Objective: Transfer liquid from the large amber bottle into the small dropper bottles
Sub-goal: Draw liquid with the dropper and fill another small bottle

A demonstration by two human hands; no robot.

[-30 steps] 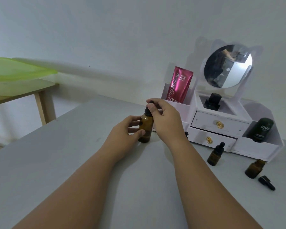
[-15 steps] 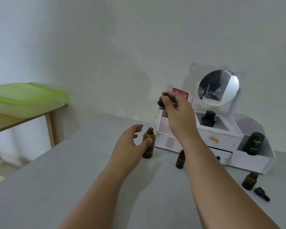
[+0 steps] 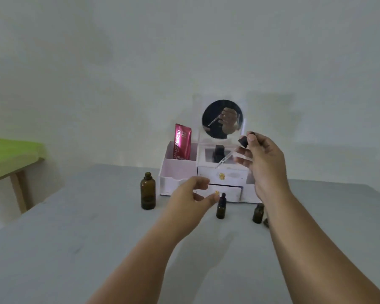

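Head view: right hand [image 3: 263, 156] raised, pinching dropper [image 3: 235, 150] by its black cap, glass tube tilted down-left. Left hand [image 3: 191, 196] loose, holding nothing, just beside capped small bottle [image 3: 221, 207]. Amber bottle [image 3: 148, 191] upright, uncapped, on table [image 3: 75, 238], left of white organizer [image 3: 178, 178]. Second small bottle [image 3: 258, 213] uncapped, by right forearm.

Looks like a room at home, beauty corner: white vanity organizer [image 3: 178, 172] mid-frame w/ round mirror [image 3: 215, 115], gold-knob drawers [image 3: 222, 176] & pink cosmetic tube [image 3: 182, 142]. Large amber bottle [image 3: 148, 191] stands just left of it on grey table [image 3: 75, 238]. Far left: wooden side table [image 3: 18, 187] w/ green plastic lid [image 3: 11, 148].
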